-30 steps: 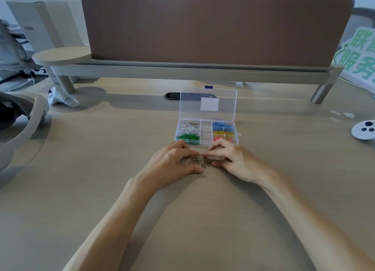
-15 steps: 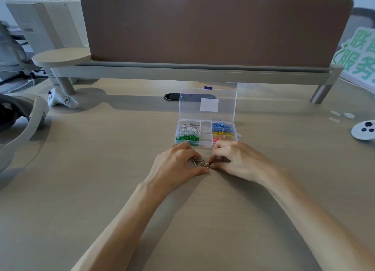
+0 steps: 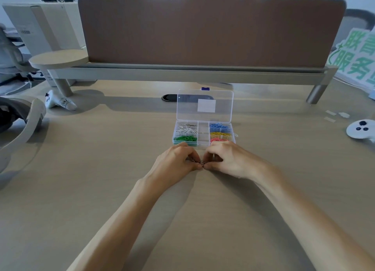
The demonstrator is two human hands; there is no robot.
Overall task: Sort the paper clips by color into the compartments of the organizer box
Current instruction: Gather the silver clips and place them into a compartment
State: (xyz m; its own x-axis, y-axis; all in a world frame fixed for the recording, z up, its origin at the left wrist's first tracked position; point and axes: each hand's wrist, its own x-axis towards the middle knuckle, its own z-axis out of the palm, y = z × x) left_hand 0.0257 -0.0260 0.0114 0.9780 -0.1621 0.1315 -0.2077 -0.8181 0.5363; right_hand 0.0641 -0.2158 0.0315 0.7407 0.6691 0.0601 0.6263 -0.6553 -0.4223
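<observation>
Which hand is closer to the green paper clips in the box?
Left. The left hand sits just in front of the green paper clips, its knuckles almost under that compartment. The right hand lies further right, below the pink paper clips.

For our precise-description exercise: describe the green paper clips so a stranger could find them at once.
Find the clear organizer box with its lid up, mid-desk before the brown divider. The green paper clips fill its near-left compartment, just beyond the left hand. White clips lie behind them; no other clips are green.
</observation>
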